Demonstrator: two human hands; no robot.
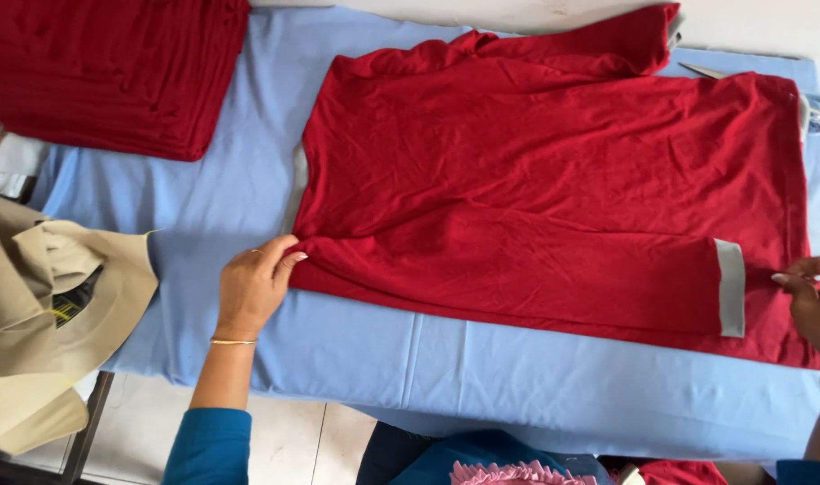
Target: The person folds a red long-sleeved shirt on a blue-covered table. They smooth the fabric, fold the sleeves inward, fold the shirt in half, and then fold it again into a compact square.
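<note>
head view: red shirt (553, 171) lies spread flat on the blue table cover (356, 341). left hand (253, 287) pinches its near left corner; right hand (814, 301) grips the far right edge beside the grey cuff (730, 287). hands well apart.

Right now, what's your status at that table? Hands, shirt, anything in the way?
Left hand pinching the red shirt at its near left edge. Right hand gripping the sleeve end by the grey cuff. Shirt flat on blue cloth. Red stack and beige garment lie apart.
</note>
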